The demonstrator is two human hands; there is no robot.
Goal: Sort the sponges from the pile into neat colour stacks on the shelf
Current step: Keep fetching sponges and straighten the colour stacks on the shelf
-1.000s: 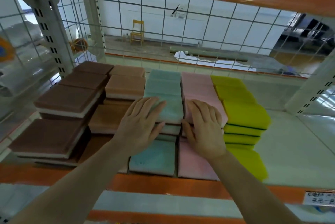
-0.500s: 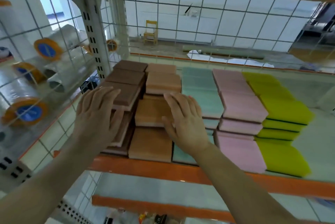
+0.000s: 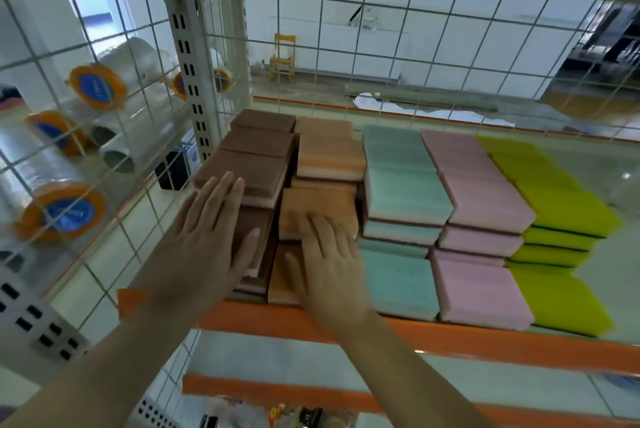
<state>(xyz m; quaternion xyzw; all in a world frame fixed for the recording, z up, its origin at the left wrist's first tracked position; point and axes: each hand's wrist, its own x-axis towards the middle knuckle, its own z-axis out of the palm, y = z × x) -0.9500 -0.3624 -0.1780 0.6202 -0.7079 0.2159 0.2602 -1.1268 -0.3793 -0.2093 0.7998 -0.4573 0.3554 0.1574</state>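
Five rows of sponge stacks fill the shelf, from left to right: dark brown sponges, light brown sponges, teal sponges, pink sponges and yellow-green sponges. My left hand lies flat with straight fingers against the front dark brown stack. My right hand rests flat on the front light brown stack, covering part of it. Neither hand holds a sponge.
An orange shelf edge runs along the front, with a second orange edge below. A white wire grid wall stands on the left, with plastic film rolls behind it. A wire grid closes the back. Bare shelf lies right of the yellow-green stacks.
Both hands shifted left from the teal and pink stacks to the dark brown and light brown stacks. The view swung left with them.
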